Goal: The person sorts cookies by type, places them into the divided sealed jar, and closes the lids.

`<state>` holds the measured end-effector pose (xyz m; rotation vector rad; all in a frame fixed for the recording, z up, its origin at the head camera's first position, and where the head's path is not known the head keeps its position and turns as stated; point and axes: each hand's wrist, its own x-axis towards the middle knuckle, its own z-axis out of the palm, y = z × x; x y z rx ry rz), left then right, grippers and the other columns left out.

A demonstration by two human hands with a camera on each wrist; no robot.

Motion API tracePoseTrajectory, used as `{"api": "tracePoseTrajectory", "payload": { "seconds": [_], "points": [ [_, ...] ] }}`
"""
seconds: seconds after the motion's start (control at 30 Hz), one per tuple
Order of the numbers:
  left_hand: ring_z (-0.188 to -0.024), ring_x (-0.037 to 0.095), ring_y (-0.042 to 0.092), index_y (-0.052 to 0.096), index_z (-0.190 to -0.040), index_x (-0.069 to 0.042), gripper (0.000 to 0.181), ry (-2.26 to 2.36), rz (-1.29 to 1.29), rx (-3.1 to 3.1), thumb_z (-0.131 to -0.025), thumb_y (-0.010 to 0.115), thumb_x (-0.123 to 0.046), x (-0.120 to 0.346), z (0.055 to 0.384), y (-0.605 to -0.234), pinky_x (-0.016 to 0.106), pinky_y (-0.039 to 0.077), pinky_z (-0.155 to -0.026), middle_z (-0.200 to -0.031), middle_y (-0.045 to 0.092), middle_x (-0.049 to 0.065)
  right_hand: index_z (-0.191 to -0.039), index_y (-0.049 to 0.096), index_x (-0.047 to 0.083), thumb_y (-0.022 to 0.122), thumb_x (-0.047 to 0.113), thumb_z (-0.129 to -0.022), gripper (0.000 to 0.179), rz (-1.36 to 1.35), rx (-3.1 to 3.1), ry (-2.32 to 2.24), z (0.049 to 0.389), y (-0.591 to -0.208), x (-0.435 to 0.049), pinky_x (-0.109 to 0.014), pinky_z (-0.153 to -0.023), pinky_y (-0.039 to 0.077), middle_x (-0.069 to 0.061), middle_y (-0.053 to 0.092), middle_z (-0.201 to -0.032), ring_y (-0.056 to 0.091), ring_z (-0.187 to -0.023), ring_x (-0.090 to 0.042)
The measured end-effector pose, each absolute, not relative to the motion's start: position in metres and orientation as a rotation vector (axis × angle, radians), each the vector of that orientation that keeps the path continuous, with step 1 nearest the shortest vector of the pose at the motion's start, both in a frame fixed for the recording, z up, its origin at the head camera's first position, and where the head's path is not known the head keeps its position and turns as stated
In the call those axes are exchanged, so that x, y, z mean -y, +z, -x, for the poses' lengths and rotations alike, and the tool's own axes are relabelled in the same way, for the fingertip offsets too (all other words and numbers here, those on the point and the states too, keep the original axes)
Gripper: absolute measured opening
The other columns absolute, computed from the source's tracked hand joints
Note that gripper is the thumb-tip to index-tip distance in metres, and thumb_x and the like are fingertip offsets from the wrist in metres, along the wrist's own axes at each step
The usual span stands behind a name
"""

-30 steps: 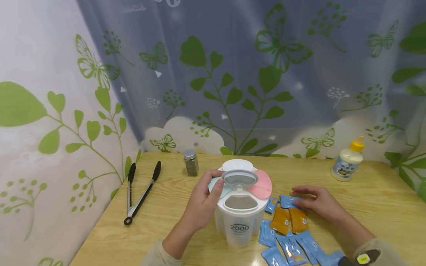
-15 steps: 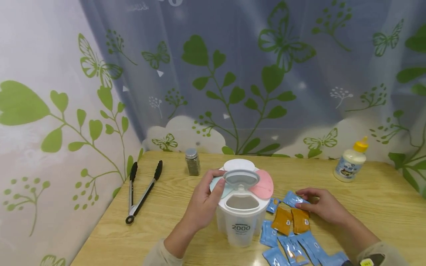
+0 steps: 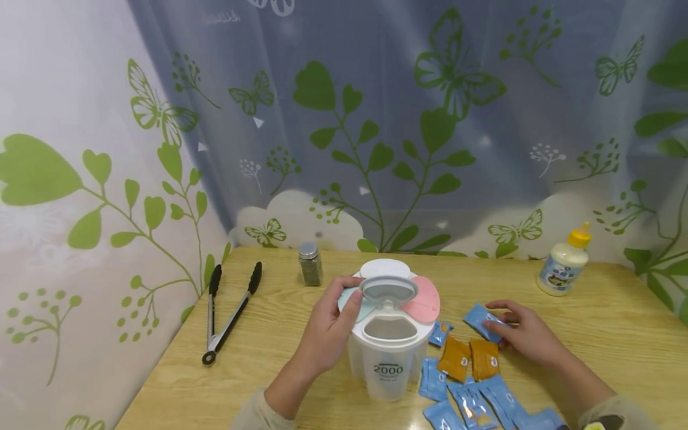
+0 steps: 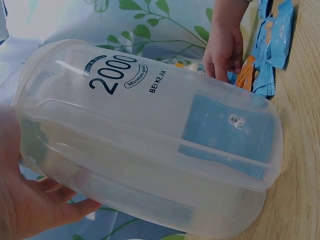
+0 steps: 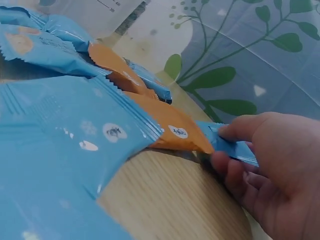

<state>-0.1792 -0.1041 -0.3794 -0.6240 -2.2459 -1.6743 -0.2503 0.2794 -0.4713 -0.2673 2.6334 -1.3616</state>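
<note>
Table: light wood, under both hands and everything they work on.
Container: clear plastic, marked 2000, near flap lid raised; one blue sachet already inside.
Left hand: wrapped round the container's left wall, thumb up by the lid rim.
Right hand: right of the container, fingers pinching a blue packet.
Orange packets: just left of that pinch, beside the loose blue ones.

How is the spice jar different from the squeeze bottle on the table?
The spice jar has a silver cap and dark contents; the squeeze bottle has a yellow nozzle cap, white body and blue label. The jar stands back left, the bottle far right and looks larger. Both stand upright, untouched.
</note>
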Motion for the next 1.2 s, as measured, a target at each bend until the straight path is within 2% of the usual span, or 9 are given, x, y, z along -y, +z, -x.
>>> {"api": "tracePoseTrajectory", "payload": {
  "seconds": [0.1,0.17,0.33,0.57,0.7,0.83,0.93,1.03,1.2],
  "points": [
    [-0.114,0.02,0.061,0.056,-0.126,-0.013,0.024,-1.67,0.615,2.248,-0.106,0.046,-0.021,0.104,0.179,-0.38,0.029,0.054,-0.09,-0.133,0.062,0.005,-0.144,0.042,0.001,0.061,0.029,-0.1,0.055,0.288,-2.653,-1.403,0.25,-0.471,-0.282,-0.03,-0.058,0.053,-0.015,0.069,-0.097,0.06,-0.062,-0.016],
    [-0.114,0.02,0.061,0.056,-0.126,-0.013,0.024,-1.666,0.613,2.249,-0.106,0.046,-0.021,0.103,0.179,-0.38,0.029,0.054,-0.09,-0.133,0.062,0.005,-0.142,0.046,0.003,0.059,0.027,-0.101,0.05,0.304,-2.68,-1.427,0.25,-0.47,-0.283,-0.03,-0.057,0.052,-0.012,0.068,-0.091,0.058,-0.059,-0.015],
    [-0.114,0.02,0.061,0.056,-0.127,-0.013,0.024,-1.661,0.615,2.254,-0.106,0.046,-0.021,0.104,0.18,-0.38,0.029,0.053,-0.091,-0.133,0.062,0.005,-0.134,0.055,0.004,0.057,0.028,-0.103,0.04,0.29,-2.712,-1.495,0.246,-0.464,-0.282,-0.029,-0.054,0.05,-0.009,0.067,-0.092,0.056,-0.057,-0.014],
    [-0.113,0.019,0.061,0.056,-0.127,-0.014,0.024,-1.656,0.616,2.253,-0.106,0.046,-0.022,0.104,0.181,-0.38,0.029,0.054,-0.089,-0.132,0.063,0.004,-0.136,0.054,0.0,0.057,0.028,-0.103,0.044,0.286,-2.659,-1.601,0.238,-0.456,-0.276,-0.029,-0.053,0.05,-0.001,0.069,-0.087,0.059,-0.06,-0.016],
    [-0.111,0.019,0.061,0.056,-0.126,-0.013,0.024,-1.666,0.621,2.257,-0.106,0.046,-0.022,0.105,0.18,-0.379,0.028,0.054,-0.086,-0.131,0.063,0.005,-0.138,0.051,0.0,0.058,0.028,-0.102,0.046,0.261,-2.58,-1.647,0.234,-0.454,-0.275,-0.028,-0.058,0.053,0.001,0.071,-0.086,0.062,-0.065,-0.015],
    [-0.109,0.019,0.062,0.056,-0.127,-0.013,0.024,-1.672,0.618,2.265,-0.106,0.046,-0.022,0.105,0.18,-0.379,0.028,0.055,-0.084,-0.131,0.063,0.005,-0.137,0.05,-0.002,0.062,0.023,-0.1,0.046,0.233,-2.441,-1.778,0.23,-0.452,-0.276,-0.028,-0.072,0.06,0.009,0.075,-0.097,0.07,-0.08,-0.011],
    [-0.109,0.019,0.062,0.056,-0.126,-0.013,0.024,-1.665,0.606,2.268,-0.106,0.046,-0.022,0.105,0.179,-0.378,0.028,0.055,-0.084,-0.13,0.063,0.005,-0.136,0.048,-0.005,0.064,0.014,-0.098,0.045,0.254,-2.372,-1.849,0.226,-0.45,-0.275,-0.03,-0.077,0.06,0.007,0.076,-0.1,0.073,-0.09,-0.014],
    [-0.109,0.019,0.062,0.056,-0.125,-0.013,0.024,-1.665,0.602,2.268,-0.106,0.046,-0.022,0.106,0.179,-0.378,0.027,0.055,-0.084,-0.13,0.063,0.005,-0.137,0.046,-0.008,0.066,0.011,-0.096,0.049,0.25,-2.376,-1.852,0.222,-0.447,-0.274,-0.031,-0.077,0.06,0.003,0.076,-0.101,0.074,-0.09,-0.017],
    [-0.109,0.019,0.062,0.056,-0.126,-0.013,0.023,-1.661,0.611,2.266,-0.106,0.047,-0.022,0.105,0.18,-0.379,0.027,0.055,-0.084,-0.131,0.063,0.005,-0.144,0.043,-0.006,0.07,0.016,-0.094,0.06,0.233,-2.45,-1.764,0.214,-0.441,-0.27,-0.031,-0.079,0.06,-0.016,0.062,-0.128,0.072,-0.09,-0.014]
  ]
}}
